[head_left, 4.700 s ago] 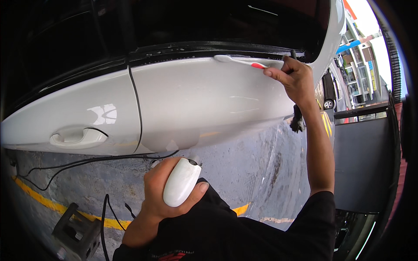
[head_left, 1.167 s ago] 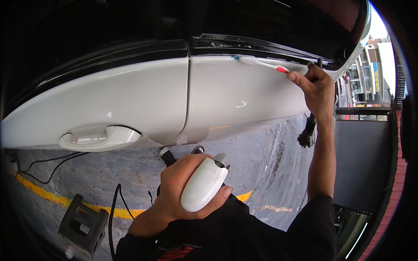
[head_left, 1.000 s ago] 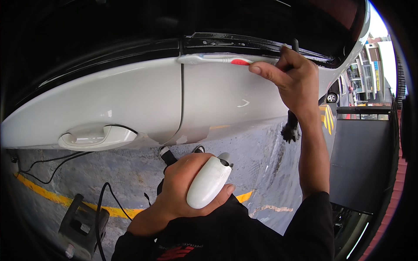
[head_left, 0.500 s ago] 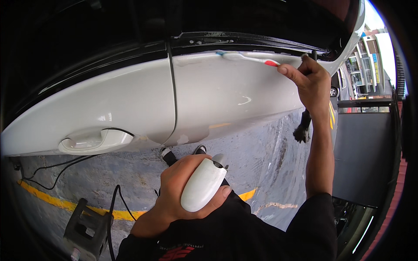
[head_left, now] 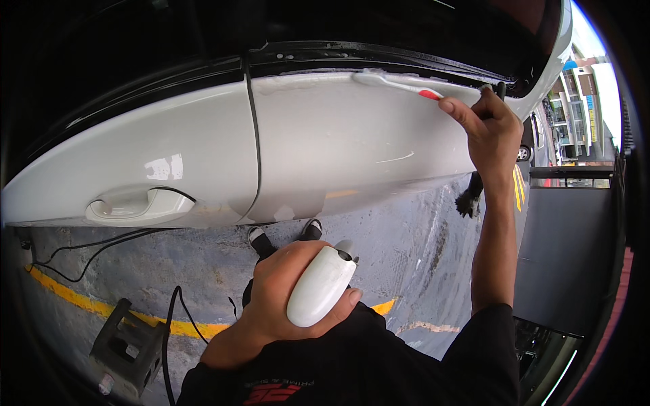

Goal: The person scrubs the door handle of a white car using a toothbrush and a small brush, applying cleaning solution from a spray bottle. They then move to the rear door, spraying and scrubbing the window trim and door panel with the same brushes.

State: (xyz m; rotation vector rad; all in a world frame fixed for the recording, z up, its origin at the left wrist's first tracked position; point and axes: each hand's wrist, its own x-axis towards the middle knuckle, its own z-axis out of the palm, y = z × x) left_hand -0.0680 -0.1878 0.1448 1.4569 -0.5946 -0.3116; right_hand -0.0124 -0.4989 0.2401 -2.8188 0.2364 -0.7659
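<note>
My right hand (head_left: 494, 139) is closed round a white toothbrush (head_left: 401, 84) with a red patch on its handle. The head of that toothbrush rests along the black window trim (head_left: 325, 57), where whitish foam lies on the top edge of the white car door (head_left: 359, 135). A dark-handled brush (head_left: 468, 203) is also in this hand, its black bristles hanging below the wrist. Lower down, my left hand (head_left: 271, 291) wraps round a smooth white oblong thing (head_left: 321, 287) with a grey nozzle-like end. Its underside is hidden by my fingers, and I cannot make out its kind.
A second door panel with a white handle (head_left: 142, 208) continues to the left. On the grey floor stand a dark plastic stool (head_left: 128, 352) and a black hose (head_left: 169, 331), beside a yellow line (head_left: 74, 298). A grey panel (head_left: 569, 250) rises at right.
The toothbrush head has moved slightly right along the trim, and more foam shows there. My view has shifted a little. My left hand keeps its grip on the white oblong thing.
</note>
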